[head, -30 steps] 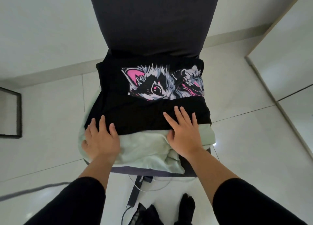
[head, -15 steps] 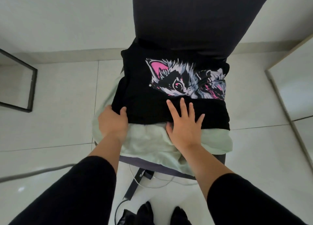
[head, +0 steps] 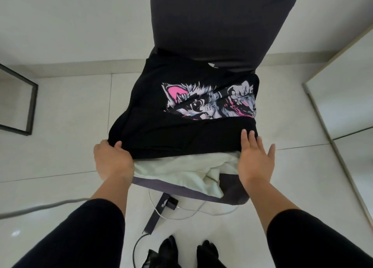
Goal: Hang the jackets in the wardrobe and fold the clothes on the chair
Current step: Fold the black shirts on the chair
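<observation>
A black T-shirt with a pink and grey cat print lies partly folded on the seat of a dark grey chair. Under it lies a pale green garment that hangs over the seat's front edge. My left hand grips the shirt's near left corner, thumb on top and fingers tucked under the cloth. My right hand is flat with fingers spread at the shirt's near right edge, its fingertips on the black cloth.
The chair's tall backrest rises behind the seat. A black-framed mirror leans on the left wall. A white wardrobe panel stands at the right. A white cable and a black bar lie on the tiled floor under the chair.
My left hand has curled round the shirt's left corner and lifted it a little. My right hand has slid from the middle of the hem to the right edge.
</observation>
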Demonstrator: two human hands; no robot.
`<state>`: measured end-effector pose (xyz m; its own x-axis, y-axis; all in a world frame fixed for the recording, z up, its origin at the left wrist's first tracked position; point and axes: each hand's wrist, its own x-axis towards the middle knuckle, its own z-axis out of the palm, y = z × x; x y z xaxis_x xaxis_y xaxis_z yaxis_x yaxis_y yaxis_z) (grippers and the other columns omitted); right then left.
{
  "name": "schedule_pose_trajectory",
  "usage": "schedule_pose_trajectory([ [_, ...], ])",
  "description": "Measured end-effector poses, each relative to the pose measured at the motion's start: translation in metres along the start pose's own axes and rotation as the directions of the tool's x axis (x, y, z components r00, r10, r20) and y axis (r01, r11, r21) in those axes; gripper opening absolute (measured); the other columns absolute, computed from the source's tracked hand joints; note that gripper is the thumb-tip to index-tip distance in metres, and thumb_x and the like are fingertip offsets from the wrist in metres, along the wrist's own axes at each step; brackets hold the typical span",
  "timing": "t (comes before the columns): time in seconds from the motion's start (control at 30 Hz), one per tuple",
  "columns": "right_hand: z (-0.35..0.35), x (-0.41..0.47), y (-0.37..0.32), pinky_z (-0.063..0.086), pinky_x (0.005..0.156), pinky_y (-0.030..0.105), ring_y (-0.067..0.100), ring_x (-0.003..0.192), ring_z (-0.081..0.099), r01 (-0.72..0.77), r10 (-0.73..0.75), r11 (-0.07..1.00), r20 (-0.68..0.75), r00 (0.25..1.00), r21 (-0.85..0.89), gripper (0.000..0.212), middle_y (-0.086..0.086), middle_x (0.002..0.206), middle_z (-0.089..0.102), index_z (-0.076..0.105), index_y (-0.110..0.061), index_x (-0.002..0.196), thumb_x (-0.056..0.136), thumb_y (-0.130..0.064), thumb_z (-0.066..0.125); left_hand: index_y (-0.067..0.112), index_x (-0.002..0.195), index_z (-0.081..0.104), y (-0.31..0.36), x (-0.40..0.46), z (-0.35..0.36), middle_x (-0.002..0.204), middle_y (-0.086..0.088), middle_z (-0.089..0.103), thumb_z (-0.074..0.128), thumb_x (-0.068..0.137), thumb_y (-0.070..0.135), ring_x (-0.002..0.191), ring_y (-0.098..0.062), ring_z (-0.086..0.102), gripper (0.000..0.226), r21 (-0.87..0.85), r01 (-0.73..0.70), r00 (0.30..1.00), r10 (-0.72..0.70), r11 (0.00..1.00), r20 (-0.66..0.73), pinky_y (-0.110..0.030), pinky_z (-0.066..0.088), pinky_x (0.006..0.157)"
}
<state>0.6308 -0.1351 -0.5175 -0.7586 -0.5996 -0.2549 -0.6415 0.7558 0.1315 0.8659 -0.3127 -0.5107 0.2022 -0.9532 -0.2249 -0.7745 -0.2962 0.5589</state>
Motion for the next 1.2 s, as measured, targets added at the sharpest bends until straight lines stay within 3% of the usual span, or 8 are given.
schedule_pose_trajectory([
  [0.5,0.008,-0.064,0.014,-0.007,0.117,0.052,0.03,0.147,-0.007,0.038,-0.032,0.997,0.108,0.994,-0.06,0.075,0.007,0.16,-0.008,-0.017,-0.017,0.149,0.096,-0.012,0.035,-0.004,0.112,0.051,-0.016,-0.027,-0.013,0.116,-0.022,0.047,0.043,0.098,0.018,0.093,-0.042,0.053,0.027,0.165,-0.056,0.997,0.046,0.985,0.063,-0.044,0.039,0.073],
  [0.63,0.005,-0.062,0.01,-0.005,0.118,0.051,0.028,0.147,-0.011,0.036,-0.036,0.999,0.069,0.997,0.002,0.076,0.005,0.16,-0.006,-0.009,-0.022,0.151,0.093,-0.01,0.039,0.006,0.126,0.041,-0.007,-0.03,-0.009,0.129,-0.015,0.039,0.05,0.094,0.015,0.114,-0.037,0.043,0.035,0.343,-0.074,0.997,0.072,0.936,0.02,-0.048,0.037,0.089],
  [0.7,0.004,-0.058,0.0,-0.001,0.117,0.052,0.026,0.148,0.001,0.094,-0.09,0.992,-0.045,0.995,0.079,0.076,0.005,0.16,0.01,0.012,-0.025,0.152,0.088,-0.007,0.049,0.012,0.132,0.036,0.002,-0.032,-0.004,0.136,-0.011,0.032,0.053,0.088,0.012,0.123,-0.034,0.033,0.047,0.393,-0.207,0.976,0.218,0.896,0.017,-0.047,0.03,0.098],
  [0.8,0.009,-0.049,-0.025,0.026,0.111,0.056,0.028,0.133,0.043,0.25,-0.17,0.942,-0.322,0.931,0.226,0.063,0.008,0.138,0.053,0.054,-0.019,0.132,0.073,-0.007,0.069,0.022,0.136,0.036,0.011,-0.031,0.006,0.14,-0.004,0.032,0.05,0.089,0.014,0.127,-0.028,0.031,0.05,0.348,-0.484,0.874,0.462,0.803,0.149,-0.046,0.026,0.103],
  [0.9,0.009,-0.044,-0.056,0.039,0.102,0.046,0.024,0.114,0.057,0.356,-0.216,0.893,-0.429,0.877,0.277,0.037,0.004,0.118,0.063,0.063,-0.018,0.12,0.085,-0.018,0.051,0.025,0.138,0.038,0.012,-0.029,0.015,0.142,0.002,0.036,0.042,0.096,0.025,0.13,-0.022,0.033,0.042,0.306,-0.64,0.768,0.574,0.705,0.286,-0.045,0.028,0.105],
  [1.0,-0.001,-0.036,-0.08,0.038,0.082,0.037,0.02,0.09,0.052,0.141,0.021,0.898,-0.36,0.933,0.416,0.032,-0.002,0.093,0.059,0.068,-0.021,0.097,0.093,-0.032,0.038,0.022,0.138,0.04,0.019,-0.019,0.019,0.142,0.001,0.039,0.036,0.099,0.029,0.13,-0.022,0.036,0.04,0.244,-0.585,0.805,0.516,0.773,0.293,-0.045,0.035,0.101],
  [1.1,-0.01,-0.02,-0.094,0.033,0.085,0.035,0.018,0.099,0.047,-0.109,0.195,0.827,-0.099,0.976,0.552,0.03,-0.004,0.104,0.056,0.065,-0.026,0.102,0.094,-0.046,0.043,0.027,0.145,0.031,0.026,-0.005,0.023,0.15,0.002,0.031,0.031,0.1,0.036,0.134,-0.023,0.03,0.046,0.312,-0.594,0.796,0.487,0.741,0.359,-0.046,0.036,0.103],
  [1.2,-0.017,-0.004,-0.095,0.032,0.086,0.035,0.019,0.105,0.046,-0.188,0.214,0.815,0.017,0.977,0.549,0.019,-0.006,0.11,0.055,0.06,-0.031,0.107,0.091,-0.038,0.054,0.032,0.149,0.021,0.027,0.002,0.023,0.154,0.004,0.02,0.028,0.1,0.04,0.136,-0.024,0.024,0.05,0.394,-0.603,0.785,0.429,0.694,0.446,-0.045,0.034,0.102],
])
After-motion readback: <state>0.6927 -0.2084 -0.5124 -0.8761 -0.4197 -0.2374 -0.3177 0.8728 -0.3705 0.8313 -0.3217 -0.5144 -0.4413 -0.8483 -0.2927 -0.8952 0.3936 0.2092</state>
